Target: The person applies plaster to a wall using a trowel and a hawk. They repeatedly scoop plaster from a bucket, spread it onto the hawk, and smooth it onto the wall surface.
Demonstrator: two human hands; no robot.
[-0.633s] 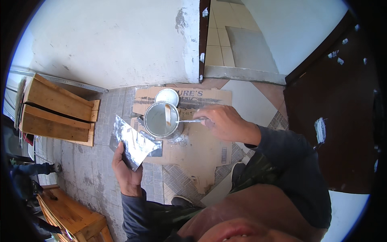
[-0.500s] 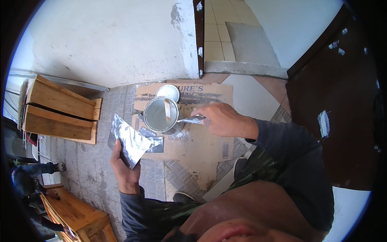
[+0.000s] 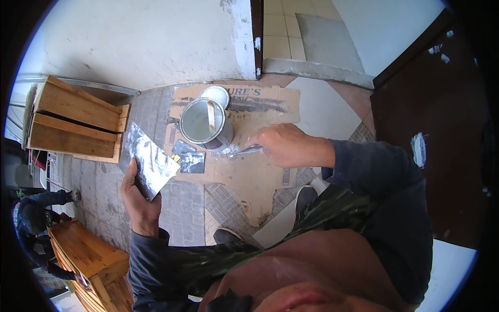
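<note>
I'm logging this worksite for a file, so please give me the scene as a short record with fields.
Left hand: holds a shiny flat plate with white smears
Right hand: grips a thin flat-bladed tool, right of the can; contact with anything below unclear
Can: open, grey, pale stick inside
Beside the can: round pale lid, dark flat pieces
Underneath: cardboard
Right side: dark brown panel with white patches
Lower left: another person at wooden furniture

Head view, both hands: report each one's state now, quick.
Left hand: holding a shiny, smeared plate, thumb on top.
Right hand: closed on a slim metallic tool.
</note>
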